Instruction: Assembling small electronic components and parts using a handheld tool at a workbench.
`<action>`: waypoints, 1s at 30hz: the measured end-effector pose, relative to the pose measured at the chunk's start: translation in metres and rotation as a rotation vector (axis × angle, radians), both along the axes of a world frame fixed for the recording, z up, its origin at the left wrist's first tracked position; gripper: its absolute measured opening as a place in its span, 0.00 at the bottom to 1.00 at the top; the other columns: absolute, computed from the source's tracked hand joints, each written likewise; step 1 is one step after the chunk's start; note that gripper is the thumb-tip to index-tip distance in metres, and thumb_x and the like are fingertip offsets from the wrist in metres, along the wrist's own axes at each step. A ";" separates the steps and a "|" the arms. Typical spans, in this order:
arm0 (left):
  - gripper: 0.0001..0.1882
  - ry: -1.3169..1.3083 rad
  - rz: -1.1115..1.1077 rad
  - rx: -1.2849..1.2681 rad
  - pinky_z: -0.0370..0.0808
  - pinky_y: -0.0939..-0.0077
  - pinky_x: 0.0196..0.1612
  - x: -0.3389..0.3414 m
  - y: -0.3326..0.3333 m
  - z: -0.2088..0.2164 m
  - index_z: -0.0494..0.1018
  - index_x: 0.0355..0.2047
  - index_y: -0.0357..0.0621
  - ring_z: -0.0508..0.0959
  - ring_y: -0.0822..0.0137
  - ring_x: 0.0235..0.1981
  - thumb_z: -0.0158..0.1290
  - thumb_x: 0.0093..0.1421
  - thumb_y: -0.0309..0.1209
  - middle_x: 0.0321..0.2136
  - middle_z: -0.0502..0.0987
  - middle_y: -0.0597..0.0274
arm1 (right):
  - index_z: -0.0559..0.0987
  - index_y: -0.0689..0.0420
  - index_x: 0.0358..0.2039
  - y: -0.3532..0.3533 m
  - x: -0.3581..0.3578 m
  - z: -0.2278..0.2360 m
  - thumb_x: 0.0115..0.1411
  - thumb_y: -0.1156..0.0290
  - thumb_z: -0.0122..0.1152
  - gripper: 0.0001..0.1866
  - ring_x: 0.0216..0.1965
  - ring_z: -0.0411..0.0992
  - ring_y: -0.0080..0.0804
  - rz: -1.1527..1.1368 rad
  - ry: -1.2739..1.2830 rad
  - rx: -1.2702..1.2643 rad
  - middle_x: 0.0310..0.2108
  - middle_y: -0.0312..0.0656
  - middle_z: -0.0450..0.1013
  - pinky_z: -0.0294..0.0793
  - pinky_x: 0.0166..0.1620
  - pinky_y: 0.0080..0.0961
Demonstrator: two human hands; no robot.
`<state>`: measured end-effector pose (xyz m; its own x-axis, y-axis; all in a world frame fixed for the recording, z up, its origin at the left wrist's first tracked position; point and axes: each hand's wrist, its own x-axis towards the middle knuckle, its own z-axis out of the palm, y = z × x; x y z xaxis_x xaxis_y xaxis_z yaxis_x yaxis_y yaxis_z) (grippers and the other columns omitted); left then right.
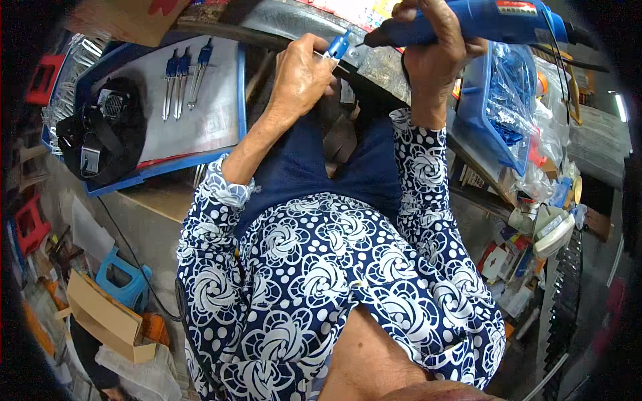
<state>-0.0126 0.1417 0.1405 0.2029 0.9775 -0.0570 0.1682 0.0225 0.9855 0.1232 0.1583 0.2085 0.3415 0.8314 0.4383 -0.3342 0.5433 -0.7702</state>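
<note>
Driver (480,21): gripped in right hand (436,60), fingers wrapped round its body; long axis crosswise, tip leftward. Left hand (301,75): fingers pinch blue piece (339,46) just left of that tip, its long axis slanting away and rightward.

Left hand (301,75) holds blue-ended piece (338,47) at near edge of worktop (382,71); right hand (438,59) grips blue power tool (478,23), tip near piece.
</note>
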 end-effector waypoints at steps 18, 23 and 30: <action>0.16 -0.142 -0.072 -0.182 0.65 0.85 0.13 0.021 0.003 -0.012 0.61 0.41 0.36 0.72 0.74 0.15 0.49 0.52 0.25 0.18 0.73 0.58 | 0.70 0.62 0.30 0.008 0.004 -0.001 0.45 0.79 0.60 0.11 0.16 0.68 0.24 -0.058 -0.095 -0.035 0.19 0.40 0.69 0.68 0.21 0.16; 0.15 -0.175 -0.104 -0.185 0.66 0.85 0.13 0.028 0.003 -0.011 0.61 0.41 0.37 0.72 0.74 0.15 0.49 0.52 0.24 0.17 0.73 0.59 | 0.70 0.62 0.29 0.006 0.011 0.001 0.44 0.79 0.60 0.11 0.15 0.68 0.23 -0.072 -0.105 -0.047 0.18 0.39 0.69 0.67 0.20 0.16; 0.11 -0.189 -0.052 -0.130 0.68 0.82 0.13 0.028 -0.003 -0.010 0.64 0.36 0.34 0.73 0.73 0.12 0.46 0.50 0.22 0.13 0.72 0.58 | 0.71 0.63 0.28 0.004 0.007 0.002 0.44 0.78 0.61 0.10 0.16 0.68 0.22 -0.072 -0.150 -0.015 0.17 0.39 0.69 0.67 0.20 0.15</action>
<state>0.0155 0.1391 0.1304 0.2716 0.9525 -0.1376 -0.0145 0.1470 0.9890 0.1307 0.1622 0.2109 0.3322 0.8141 0.4763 -0.1751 0.5494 -0.8170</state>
